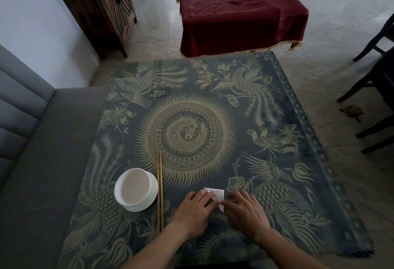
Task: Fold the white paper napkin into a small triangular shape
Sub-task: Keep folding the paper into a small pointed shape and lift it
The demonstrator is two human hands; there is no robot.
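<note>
The white paper napkin [217, 195] lies folded small near the front of the patterned table, a roughly triangular piece with one corner pointing toward me. My left hand [195, 212] rests palm down on its left part, fingers covering that side. My right hand [245, 211] presses its fingertips on the napkin's lower right corner. Both hands hold the napkin flat against the glass; much of it is hidden under the fingers.
A white bowl [136, 187] on a white saucer stands to the left, with a pair of wooden chopsticks [160, 192] lying beside it. The dark patterned table [213, 102] stretches ahead. A grey sofa [38, 162] is at the left, dark chairs [375, 89] at the right.
</note>
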